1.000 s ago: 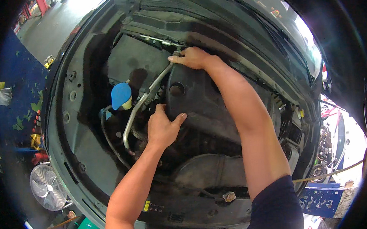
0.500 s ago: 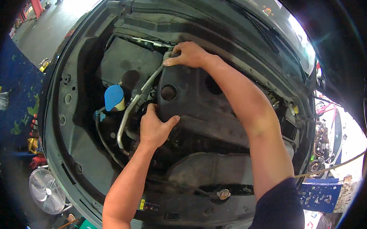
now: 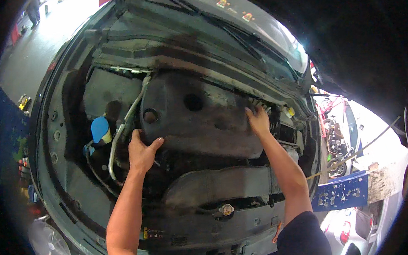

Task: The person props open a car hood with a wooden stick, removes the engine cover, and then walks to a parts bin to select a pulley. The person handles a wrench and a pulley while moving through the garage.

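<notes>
A dark plastic engine cover [image 3: 203,118] with round holes lies over the engine in an open car bay. At its near left corner is my left hand [image 3: 141,154], its thumb on the near edge and its fingers around the side. My right hand [image 3: 259,120] grips the cover's right end, the thumb on top and the fingertips partly hidden behind the edge. A silver metal pipe [image 3: 122,129] runs beside the cover's left side, close to my left hand.
A blue filler cap [image 3: 100,129] stands left of the pipe. A radiator cap [image 3: 226,210] sits at the front. The windshield wiper [image 3: 227,28] crosses the far side. A fan [image 3: 49,243] stands outside the car at lower left, and a blue stand [image 3: 343,190] at right.
My right hand has moved from the cover's far left corner to its right end. My left hand stays at the near left corner. The whole view has shifted.
</notes>
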{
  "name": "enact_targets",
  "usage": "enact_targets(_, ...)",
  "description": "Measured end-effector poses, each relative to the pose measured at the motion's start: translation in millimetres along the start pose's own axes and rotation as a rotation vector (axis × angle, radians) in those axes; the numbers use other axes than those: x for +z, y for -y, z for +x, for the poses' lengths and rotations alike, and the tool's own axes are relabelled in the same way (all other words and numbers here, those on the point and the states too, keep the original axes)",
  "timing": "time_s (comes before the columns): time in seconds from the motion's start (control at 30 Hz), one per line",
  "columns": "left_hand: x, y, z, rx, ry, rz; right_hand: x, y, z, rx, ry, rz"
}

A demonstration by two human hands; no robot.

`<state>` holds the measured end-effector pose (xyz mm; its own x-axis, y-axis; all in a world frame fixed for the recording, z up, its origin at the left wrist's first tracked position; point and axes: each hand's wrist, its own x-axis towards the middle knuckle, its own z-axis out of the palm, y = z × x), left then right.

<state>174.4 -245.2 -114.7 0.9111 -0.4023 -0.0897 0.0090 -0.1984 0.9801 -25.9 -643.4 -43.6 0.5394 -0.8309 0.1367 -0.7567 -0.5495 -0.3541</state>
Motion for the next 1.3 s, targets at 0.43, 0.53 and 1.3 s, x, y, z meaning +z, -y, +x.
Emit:
enact_targets(0.43,3,-2,-1,0.010,-0.013,-0.083,33,-145,-40,0.671,-0.117,0.252)
enact_targets(0.53,-4,-16,-4,0.004,0.030,-0.109,8,-124,-54,0.643,-0.168,0.276)
enact_targets(1.3,-11,-140,-111,0.093,0.511,-0.091,-202,-117,-371,0.643,-0.617,0.947)
